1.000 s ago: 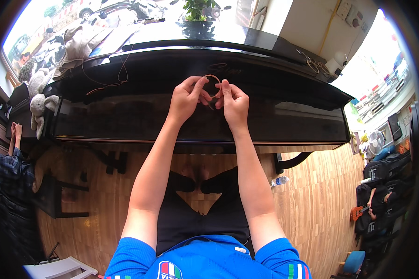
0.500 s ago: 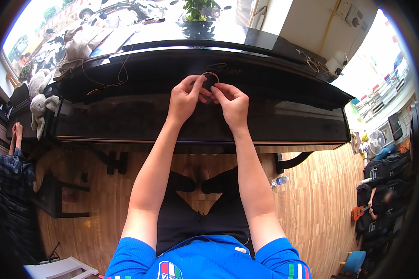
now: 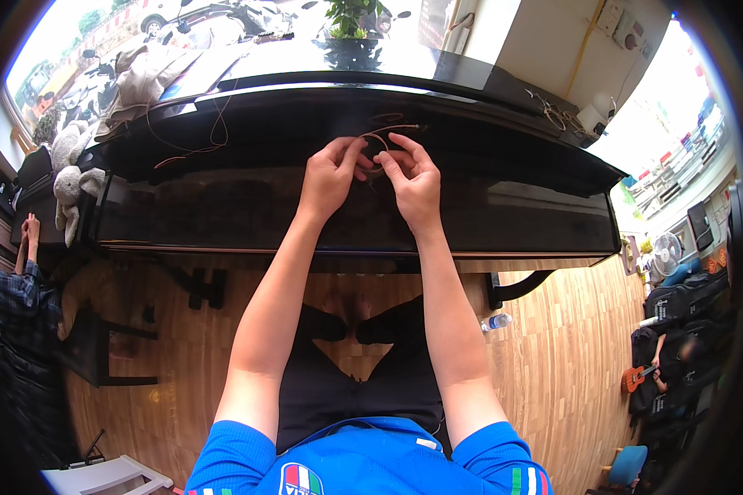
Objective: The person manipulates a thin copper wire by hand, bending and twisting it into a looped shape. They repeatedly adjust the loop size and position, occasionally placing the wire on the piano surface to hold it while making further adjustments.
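My left hand (image 3: 330, 172) and my right hand (image 3: 414, 183) are raised in front of a black glossy upright piano (image 3: 520, 210). Between them is a thin copper-coloured cable (image 3: 404, 127) bent into a loop, one end sticking out rightward above my fingers. My left thumb and fingers pinch the loop's left side. My right thumb holds its right side, with the index finger raised beside it; some fingertips are hidden behind the cable and hand.
More loose cable (image 3: 215, 132), grey plush toys (image 3: 70, 194) and folded fabric (image 3: 132, 87) lie at the piano's left. A plant (image 3: 347, 21) stands behind. Other people sit left (image 3: 12, 297) and right (image 3: 669, 363), the latter with a small guitar. A bottle (image 3: 495, 322) is on the floor.
The cable's end has come out to the right above my hands. My right index finger has lifted, and my left hand has shifted slightly, both still at the loop.
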The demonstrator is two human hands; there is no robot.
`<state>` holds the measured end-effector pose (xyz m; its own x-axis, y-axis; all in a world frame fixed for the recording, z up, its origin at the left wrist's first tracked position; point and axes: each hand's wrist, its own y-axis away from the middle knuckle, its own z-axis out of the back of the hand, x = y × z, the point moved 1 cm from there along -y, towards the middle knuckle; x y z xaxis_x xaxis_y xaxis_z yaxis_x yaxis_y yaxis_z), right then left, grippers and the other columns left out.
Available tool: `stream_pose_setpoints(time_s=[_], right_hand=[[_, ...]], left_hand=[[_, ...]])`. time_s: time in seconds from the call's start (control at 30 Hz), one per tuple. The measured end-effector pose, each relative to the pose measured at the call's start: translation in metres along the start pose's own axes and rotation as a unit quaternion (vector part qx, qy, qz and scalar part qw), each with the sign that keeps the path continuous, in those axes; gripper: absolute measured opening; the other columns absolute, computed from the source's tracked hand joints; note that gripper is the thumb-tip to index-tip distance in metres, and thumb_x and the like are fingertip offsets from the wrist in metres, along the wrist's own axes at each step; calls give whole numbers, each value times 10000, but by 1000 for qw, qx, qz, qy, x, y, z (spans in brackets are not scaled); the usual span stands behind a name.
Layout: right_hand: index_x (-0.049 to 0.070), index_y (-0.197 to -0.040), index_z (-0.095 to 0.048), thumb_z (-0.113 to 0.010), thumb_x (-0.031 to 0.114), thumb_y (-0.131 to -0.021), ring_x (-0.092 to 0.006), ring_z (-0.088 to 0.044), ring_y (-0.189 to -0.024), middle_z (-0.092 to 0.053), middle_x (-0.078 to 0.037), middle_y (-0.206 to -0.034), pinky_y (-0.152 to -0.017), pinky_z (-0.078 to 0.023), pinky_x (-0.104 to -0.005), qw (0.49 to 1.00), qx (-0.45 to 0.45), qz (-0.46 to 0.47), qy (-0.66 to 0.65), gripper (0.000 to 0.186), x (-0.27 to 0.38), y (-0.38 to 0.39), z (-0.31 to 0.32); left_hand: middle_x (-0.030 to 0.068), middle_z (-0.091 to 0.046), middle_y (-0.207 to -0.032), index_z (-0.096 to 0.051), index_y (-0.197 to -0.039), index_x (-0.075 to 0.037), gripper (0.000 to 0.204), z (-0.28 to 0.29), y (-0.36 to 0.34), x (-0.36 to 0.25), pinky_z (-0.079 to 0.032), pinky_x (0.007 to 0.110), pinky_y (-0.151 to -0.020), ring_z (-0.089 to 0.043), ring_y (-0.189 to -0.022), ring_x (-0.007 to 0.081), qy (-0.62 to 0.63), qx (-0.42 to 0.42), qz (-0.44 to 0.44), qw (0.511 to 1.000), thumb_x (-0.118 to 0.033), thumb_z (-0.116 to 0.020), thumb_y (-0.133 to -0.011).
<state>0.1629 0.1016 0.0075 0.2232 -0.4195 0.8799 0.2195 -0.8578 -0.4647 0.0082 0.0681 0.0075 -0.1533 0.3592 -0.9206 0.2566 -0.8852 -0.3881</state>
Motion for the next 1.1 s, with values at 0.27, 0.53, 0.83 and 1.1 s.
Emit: stream_pose_setpoints(time_s=[0.27, 0.53, 0.83, 1.1], right_hand=[[10, -1382, -476, -766, 30, -873, -135, -673, -866, -666, -99, -1016, -771, -570, -257, 995, -86, 30, 32, 586, -1, 1, -3], [-39, -1226, -643, -747, 35, -865, -181, -701, -894, -668, -135, -1092, -789, -588, -301, 976, -105, 62, 179, 383, -8, 0, -3], [-6, -1010, -747, -668, -2, -905, -157, -707, -870, -701, -104, -1022, -786, -565, -268, 991, -58, 46, 115, 132, -19, 0, 6], [-39, -1014, -728, -730, 67, -925, -144, -716, -832, -753, -107, -938, -748, -584, -262, 997, -41, -10, -69, 138, -6, 1, -5]], left_hand=[[12, -649, -759, -717, -1142, -2, 239, -2, 2, -4, -493, 227, -595, -594, -650, 72, -4, -7, -8, 1000, -184, -641, -1007], [15, -686, -781, -729, -1141, -9, 227, -5, 3, -6, -502, 221, -620, -606, -676, 63, -4, -9, -29, 1000, -167, -665, -991], [37, -726, -849, -733, -1144, -11, 229, -6, 4, -9, -537, 237, -681, -646, -723, 83, -22, 14, -28, 999, -158, -679, -978], [44, -733, -888, -729, -1159, -4, 231, -4, 2, -3, -542, 235, -670, -645, -730, 82, 2, 3, -30, 1000, -134, -672, -977]])
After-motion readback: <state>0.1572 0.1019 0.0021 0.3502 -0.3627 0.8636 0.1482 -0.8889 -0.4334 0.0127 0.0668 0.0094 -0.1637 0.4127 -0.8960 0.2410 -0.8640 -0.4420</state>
